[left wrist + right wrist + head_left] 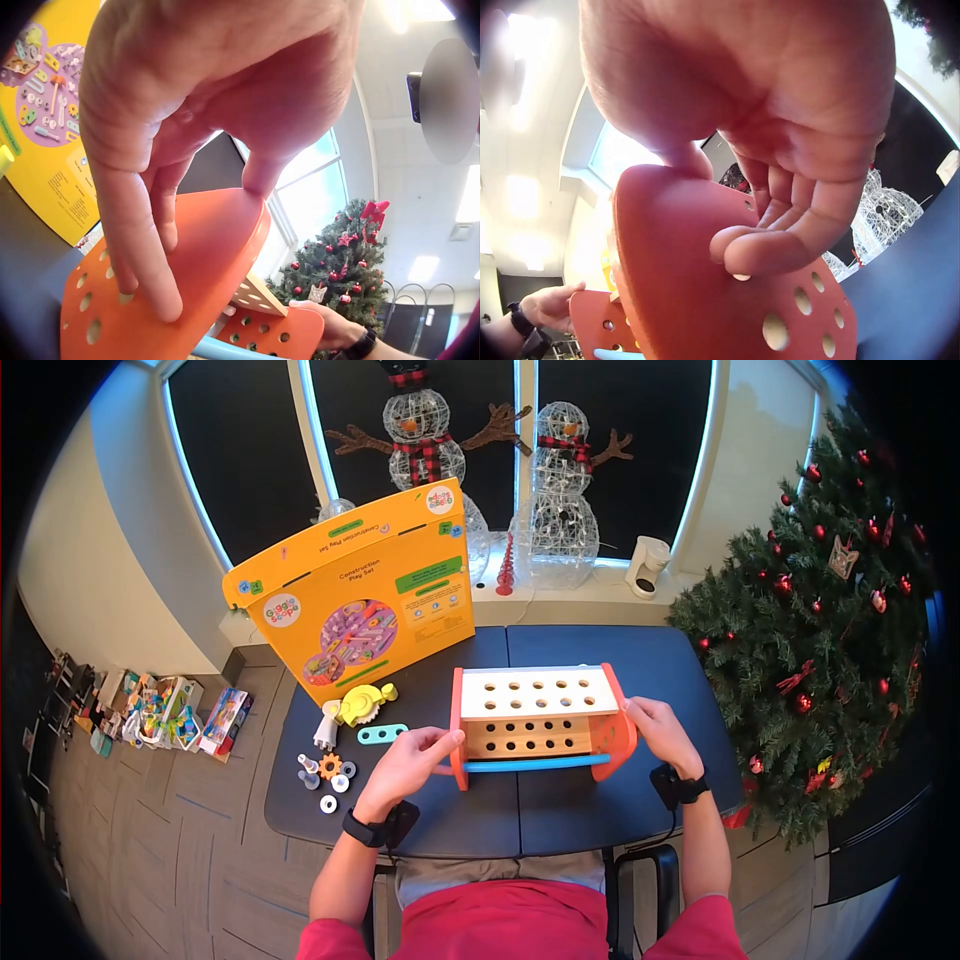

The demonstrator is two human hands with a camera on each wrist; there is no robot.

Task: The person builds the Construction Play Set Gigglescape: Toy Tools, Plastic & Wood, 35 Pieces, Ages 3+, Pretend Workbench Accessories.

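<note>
Between my two hands, a toy workbench [527,694] with a white holed top, a wooden holed shelf and a blue rod [535,764] faces me on the table. My left hand [405,770] holds its left side panel [214,232], thumb at the edge and fingers on the outer face. On the other end, my right hand [662,738] grips the right side panel [671,247] with thumb and bent fingers. Both panels are orange-red with round holes. Left of my left hand lies a teal strip with holes [372,735], partly behind that hand.
On the table's left are a yellow-green toy saw-like piece [362,705], an orange gear [330,765] and several grey and white screws and nuts. A yellow play set box [300,630] stands behind them. A decorated Christmas tree [800,650] rises beyond the table's right edge.
</note>
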